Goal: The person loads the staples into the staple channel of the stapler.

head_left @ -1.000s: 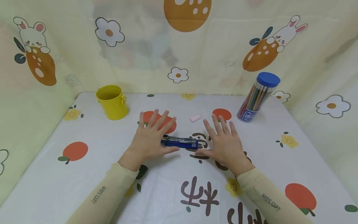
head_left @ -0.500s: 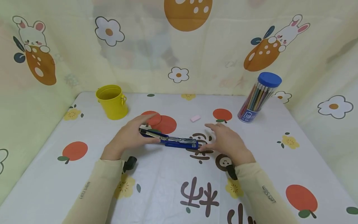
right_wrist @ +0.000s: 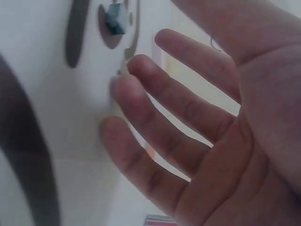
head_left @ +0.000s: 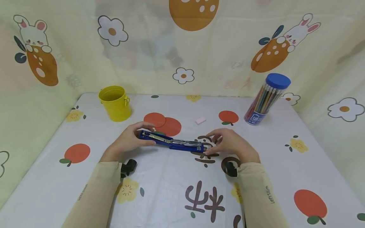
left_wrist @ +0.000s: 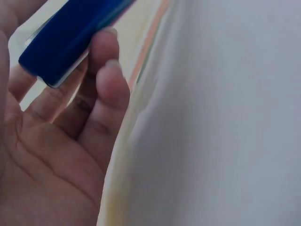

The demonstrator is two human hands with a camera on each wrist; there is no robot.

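A blue stapler [head_left: 185,145], folded open with its metal channel facing up, lies across the middle of the table. My left hand [head_left: 129,139] grips its left end between thumb and fingers. In the left wrist view the stapler's blue cover [left_wrist: 61,42] sits between the fingers. By the other end is my right hand [head_left: 232,144], fingers loosely bent and thumb low near a small strip of staples [head_left: 208,147]. The right wrist view shows that staple strip [right_wrist: 116,19] on the tablecloth, apart from the visible fingers; the thumb tip is out of frame there.
A yellow bucket [head_left: 116,106] stands at the back left. Toward the back right is a clear tub of pencils [head_left: 263,101] with a blue lid. A pink eraser [head_left: 200,120] lies behind the stapler. Patterned cloth [head_left: 154,57] hangs along the back edge.
My left hand, earlier spread flat over the stapler, has drawn left and now grips its end. The spread right hand has bent its fingers near the staples. The stapler has hardly moved.
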